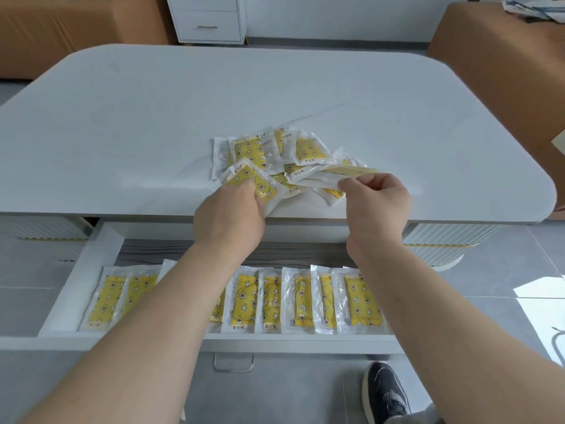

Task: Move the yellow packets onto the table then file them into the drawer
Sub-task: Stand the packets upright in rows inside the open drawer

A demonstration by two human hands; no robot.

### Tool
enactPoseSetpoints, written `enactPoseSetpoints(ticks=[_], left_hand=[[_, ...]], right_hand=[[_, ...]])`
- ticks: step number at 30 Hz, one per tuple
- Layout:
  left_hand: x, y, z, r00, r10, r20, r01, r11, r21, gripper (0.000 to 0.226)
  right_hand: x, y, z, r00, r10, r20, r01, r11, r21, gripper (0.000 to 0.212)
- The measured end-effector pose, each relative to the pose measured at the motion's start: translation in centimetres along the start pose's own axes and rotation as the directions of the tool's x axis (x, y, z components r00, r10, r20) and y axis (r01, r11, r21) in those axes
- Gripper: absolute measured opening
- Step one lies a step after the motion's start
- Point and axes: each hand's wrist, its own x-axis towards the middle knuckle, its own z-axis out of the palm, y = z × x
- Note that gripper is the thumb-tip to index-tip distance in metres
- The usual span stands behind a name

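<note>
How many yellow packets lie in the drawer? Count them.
9 yellow packets show: two left of the left forearm, two partly behind it, five right of it. More may be hidden under the forearms.

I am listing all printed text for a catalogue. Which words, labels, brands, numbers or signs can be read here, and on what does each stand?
No text can be read with certainty.
Filed packets in the drawer: a short printed line at the near end of each, too small and blurred to read.
Pile of packets on the table: similar print on some, also blurred.
Shoe: no text visible.
</note>
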Motion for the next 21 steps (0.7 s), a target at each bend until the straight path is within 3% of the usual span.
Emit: enactPoseSetpoints(ticks=[12, 21], left_hand=[[-0.7, -0.1, 0.5, 1.0, -0.024, 0.021, 0.024, 1.0, 0.008, 0.023], [-0.5, 0.4, 0.7, 0.985, -0.155, 0.081, 0.158, 0.987, -0.024, 0.051]], right_hand=[[0.1, -0.2, -0.7, 0.996, 0.012, -0.091, -0.001, 0.993, 0.116, 0.017], [0.7, 0.1, -1.2, 0.991, -0.047, -0.123, 0.052, 0.998, 0.04, 0.026]])
